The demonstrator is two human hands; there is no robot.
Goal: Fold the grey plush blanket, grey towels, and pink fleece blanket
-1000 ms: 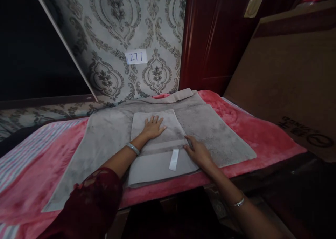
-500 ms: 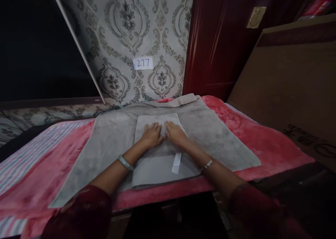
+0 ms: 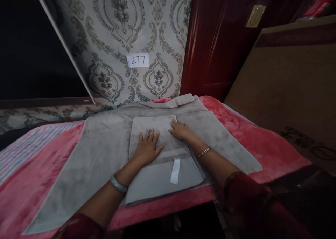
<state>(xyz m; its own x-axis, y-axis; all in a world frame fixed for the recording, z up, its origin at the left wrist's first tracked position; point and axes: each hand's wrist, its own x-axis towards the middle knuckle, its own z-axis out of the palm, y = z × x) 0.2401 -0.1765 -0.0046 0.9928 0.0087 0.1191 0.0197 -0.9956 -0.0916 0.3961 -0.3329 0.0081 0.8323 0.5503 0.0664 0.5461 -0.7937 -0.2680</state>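
Observation:
A folded grey plush cloth (image 3: 162, 177) with a white tag (image 3: 175, 171) lies on a larger spread grey plush cloth (image 3: 102, 151). Flat on the left part of the folded cloth rests my left hand (image 3: 147, 147), fingers spread, a bangle on its wrist. My right hand (image 3: 181, 129) touches the folded cloth's upper right edge with its fingers extended and only slightly apart. Neither hand grips anything.
Beneath the grey cloths is a pink plush blanket (image 3: 278, 149), with a striped sheet (image 3: 23, 149) at the left. A large cardboard box (image 3: 291, 81) stands on the right. A dark screen (image 3: 39, 53) is at the left, before the patterned wall (image 3: 157, 28).
My hands have moved apart: the left one has come nearer to me, and the right one has slid right to the folded cloth's edge. The view has shifted slightly.

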